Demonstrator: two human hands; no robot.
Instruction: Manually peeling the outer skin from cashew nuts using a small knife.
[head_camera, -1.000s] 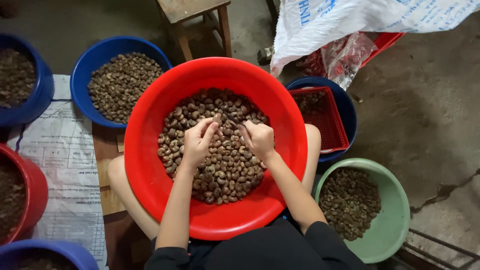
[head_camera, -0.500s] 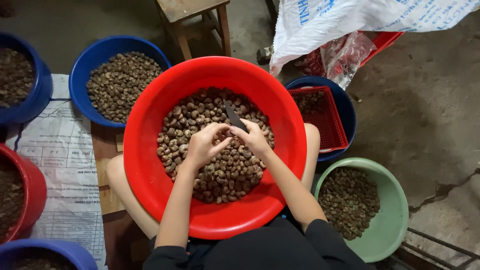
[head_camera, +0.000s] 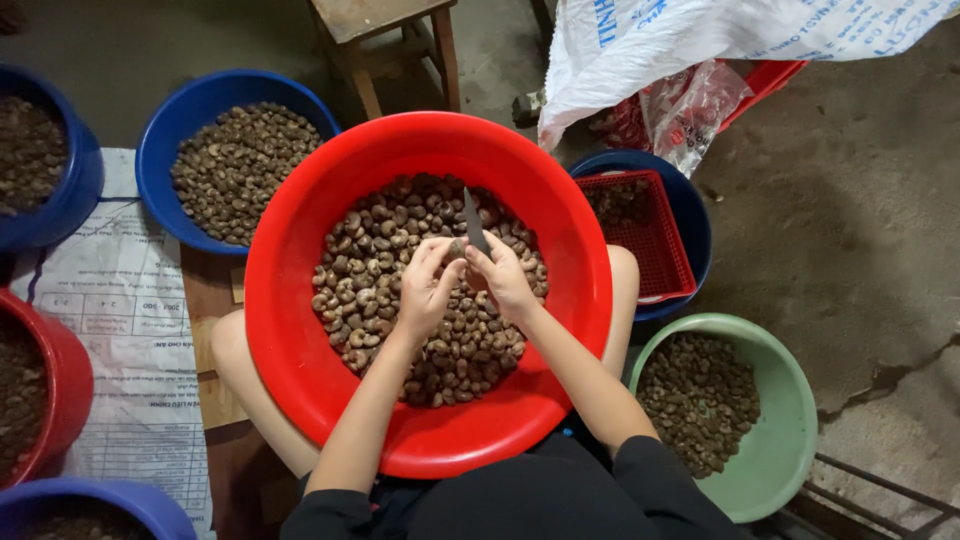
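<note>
The person is sitting with a large red basin (head_camera: 300, 330) resting across the lap, and a heap of brown cashew nuts (head_camera: 400, 230) is lying in its middle. Both hands are meeting just above the heap, near the basin's centre. The left hand (head_camera: 425, 290) is curling closed, its fingertips pinching a single nut (head_camera: 456, 247) at about 1 o'clock from the palm. The right hand (head_camera: 506, 282) is closing around a small knife (head_camera: 472, 222), whose dark blade is pointing toward 12 o'clock and touching the pinched nut. Around the basin, a blue bowl (head_camera: 190, 105) of nuts is sitting at 10 o'clock, a red mesh basket (head_camera: 660, 250) is resting in another blue bowl at 3 o'clock, and a pale green bowl (head_camera: 790, 400) of darker pieces is standing at 4 o'clock. A white sack (head_camera: 700, 35) is lying at 1 o'clock, and a wooden stool (head_camera: 385, 20) is standing at 12 o'clock.
</note>
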